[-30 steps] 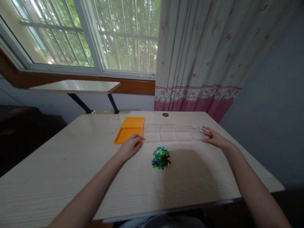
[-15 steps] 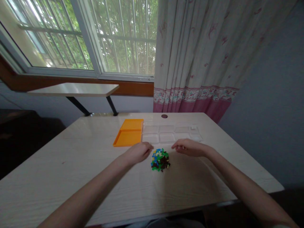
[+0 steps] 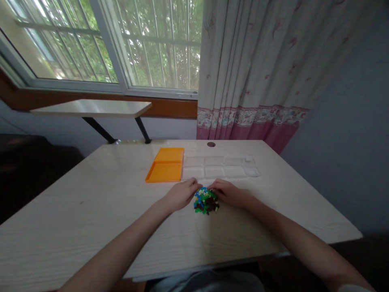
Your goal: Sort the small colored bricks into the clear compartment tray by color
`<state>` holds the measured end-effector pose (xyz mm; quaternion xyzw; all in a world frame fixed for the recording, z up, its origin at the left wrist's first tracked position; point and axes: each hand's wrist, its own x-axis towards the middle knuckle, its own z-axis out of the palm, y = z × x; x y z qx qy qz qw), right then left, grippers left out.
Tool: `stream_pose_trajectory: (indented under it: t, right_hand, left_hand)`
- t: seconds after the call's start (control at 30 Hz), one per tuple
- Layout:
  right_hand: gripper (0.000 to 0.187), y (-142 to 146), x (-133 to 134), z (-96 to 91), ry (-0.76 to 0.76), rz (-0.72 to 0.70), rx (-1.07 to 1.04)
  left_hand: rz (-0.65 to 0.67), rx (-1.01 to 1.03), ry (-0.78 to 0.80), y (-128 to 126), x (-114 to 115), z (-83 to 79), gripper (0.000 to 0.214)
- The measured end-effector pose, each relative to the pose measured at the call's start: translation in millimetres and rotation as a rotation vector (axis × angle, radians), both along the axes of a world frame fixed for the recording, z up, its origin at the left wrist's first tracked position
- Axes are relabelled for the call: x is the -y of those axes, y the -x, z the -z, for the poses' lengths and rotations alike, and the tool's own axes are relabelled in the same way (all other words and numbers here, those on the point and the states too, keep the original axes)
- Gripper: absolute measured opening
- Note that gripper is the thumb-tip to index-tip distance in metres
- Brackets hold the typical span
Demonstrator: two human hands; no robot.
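A small heap of tiny pieces point(image 3: 206, 201) in blue, green, dark brown, yellow and cream lies on the pale wooden table in front of me. My left hand point(image 3: 184, 192) is at the heap's upper left edge, fingers curled and pressed together. From the other side, my right hand point(image 3: 226, 191) reaches the heap's upper right, its fingers bent inward and closed. Both sets of fingertips touch the pile or hover right at it. Whatever they pinch is too small to make out.
Behind the hands lie orange square trays point(image 3: 165, 171), placed edge to edge. Clear plastic trays point(image 3: 214, 171) continue in rows to their right. A raised shelf point(image 3: 94, 108) on black legs stands at the back left, below the window. A curtain point(image 3: 243, 81) hangs behind the table.
Both hands have moved inward to the top of the heap, the right one leftward and the left one slightly rightward. The view has tilted down a little.
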<state>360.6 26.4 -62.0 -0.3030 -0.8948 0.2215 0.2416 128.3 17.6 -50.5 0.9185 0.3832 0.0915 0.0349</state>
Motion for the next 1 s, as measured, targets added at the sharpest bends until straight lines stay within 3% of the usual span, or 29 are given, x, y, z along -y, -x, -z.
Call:
stream_pose_trajectory:
  t: [0.43,0.87,1.0]
  right_hand:
    - [0.020,-1.4,-1.8,2.7,0.015,0.012,-0.041]
    - [0.019,0.4,-2.0,2.7,0.008,0.028,-0.056]
    - [0.018,0.4,-3.7,4.3,-0.008,0.026,-0.074]
  left_hand:
    - [0.044,0.160,0.116,3.7,6.3,-2.2,0.032]
    - [0.071,0.207,0.082,1.2,7.3,-1.5,0.024]
    - [0.051,0.297,0.139,-0.1,7.6,-0.7,0.017]
